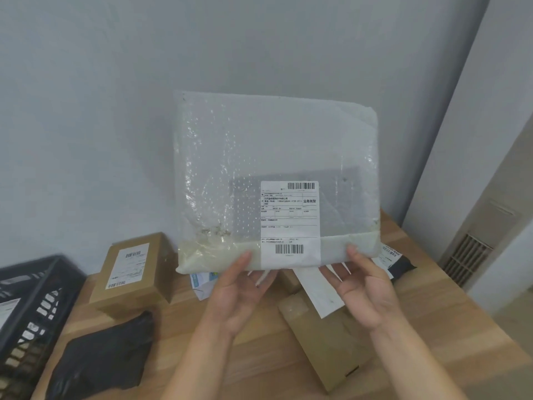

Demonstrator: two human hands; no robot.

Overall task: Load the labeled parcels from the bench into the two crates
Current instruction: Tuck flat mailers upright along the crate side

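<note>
1. Large flat translucent bubble-wrap parcel with white barcode label (pixel 277 183) held upright above the wooden bench (pixel 432 307), its face to the camera and the grey wall behind; open air on both sides.
2. Left hand (pixel 239 295) and right hand (pixel 366 293) pinch its bottom edge, thumbs on the front, other fingers behind, palms up, forearms rising from below.
3. Brown cardboard box with label (pixel 132 272) stands on the bench at left, crumpled black plastic mailer bag (pixel 103 362) in front of it.
4. Black slatted plastic crate (pixel 31 307) at the bench's left edge.
5. Flat cardboard parcel (pixel 326 342) lies below the right hand.
</note>
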